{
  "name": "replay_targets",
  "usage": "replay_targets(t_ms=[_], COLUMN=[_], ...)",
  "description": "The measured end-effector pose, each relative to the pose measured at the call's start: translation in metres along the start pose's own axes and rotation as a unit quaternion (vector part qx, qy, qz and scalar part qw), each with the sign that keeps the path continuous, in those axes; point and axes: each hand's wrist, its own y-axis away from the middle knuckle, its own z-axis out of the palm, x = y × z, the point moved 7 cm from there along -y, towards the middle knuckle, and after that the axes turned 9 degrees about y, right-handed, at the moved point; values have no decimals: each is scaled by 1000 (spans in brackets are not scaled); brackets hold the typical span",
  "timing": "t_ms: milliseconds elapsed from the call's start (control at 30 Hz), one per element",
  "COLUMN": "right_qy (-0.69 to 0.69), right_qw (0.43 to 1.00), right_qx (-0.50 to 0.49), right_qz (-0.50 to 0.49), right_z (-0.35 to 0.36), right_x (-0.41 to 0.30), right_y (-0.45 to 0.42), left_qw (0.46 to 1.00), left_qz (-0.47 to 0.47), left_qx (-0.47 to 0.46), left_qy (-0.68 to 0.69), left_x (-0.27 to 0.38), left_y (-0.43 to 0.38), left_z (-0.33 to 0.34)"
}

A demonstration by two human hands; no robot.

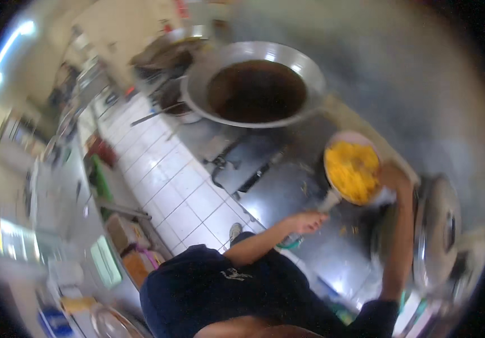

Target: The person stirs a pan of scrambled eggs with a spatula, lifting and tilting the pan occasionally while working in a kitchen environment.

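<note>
A pale round bowl (354, 134) holds bright yellow food (350, 171) and is tilted toward me above the metal worktop. My left hand (308, 222) is closed around a pale handle (330, 200) that meets the bowl's near left side. Blur hides whether this handle belongs to the bowl or to a separate utensil. At the bowl's right edge, my right hand (390, 175) grips the rim, its fingers partly hidden. Farther forward sits a large metal wok (192, 91) with dark brown liquid (257, 91) in it.
A domed metal lid (439, 232) leans beside my right forearm. Black stove fittings (255, 179) lie on the metal worktop (276, 203) before the wok. White floor tiles (175, 190) run along the left, then a counter (86, 211) with a pale green container (106, 262).
</note>
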Motion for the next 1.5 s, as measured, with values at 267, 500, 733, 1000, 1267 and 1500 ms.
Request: replay_targets(t_ms=[267, 500, 733, 1000, 1267, 1500], right_qy=[-163, -140, -240, -196, -242, -220], right_qw=[983, 982, 963, 980, 969, 972], right_qx=[59, 124, -79, -7, -2, -50], right_qz=[55, -24, 98, 12, 46, 61], right_z=[16, 78, 39, 34, 2, 52], right_x=[-16, 68, 11, 11, 21, -16], right_y=[4, -5, 17, 21, 66, 40], left_qw=[999, 999, 1000, 998, 997, 999], left_qz=[31, 34, 1, 13, 13, -10], left_qx=[-13, -31, -27, -46, -74, -48], left_qy=[-32, -7, -12, -30, 3, -22], left_x=[1, 7, -1, 0, -2, -1], left_y=[-3, 1, 1, -2, -10, -8], left_z=[-1, 8, 11, 5, 0, 2])
